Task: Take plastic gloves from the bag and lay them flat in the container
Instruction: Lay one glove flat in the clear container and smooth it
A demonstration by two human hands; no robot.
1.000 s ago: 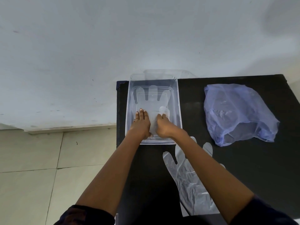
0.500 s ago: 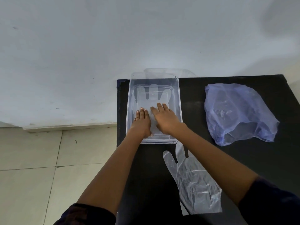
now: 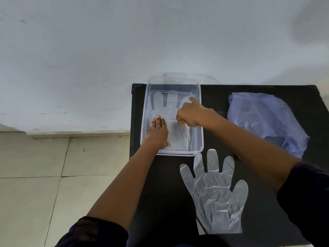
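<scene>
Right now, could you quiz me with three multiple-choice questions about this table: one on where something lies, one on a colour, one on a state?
1. Where is the loose glove?
A. in front of the container
B. inside the bag
C. on the floor

2. What colour is the bag?
A. red
B. pale blue
C. black

3. What is the left hand doing?
A. gripping the bag
B. hanging off the table
C. pressing flat in the container

Answers: 1 A, it lies on the table near the person. 2 B, thin bluish plastic. 3 C, palm down, fingers stretched.
</scene>
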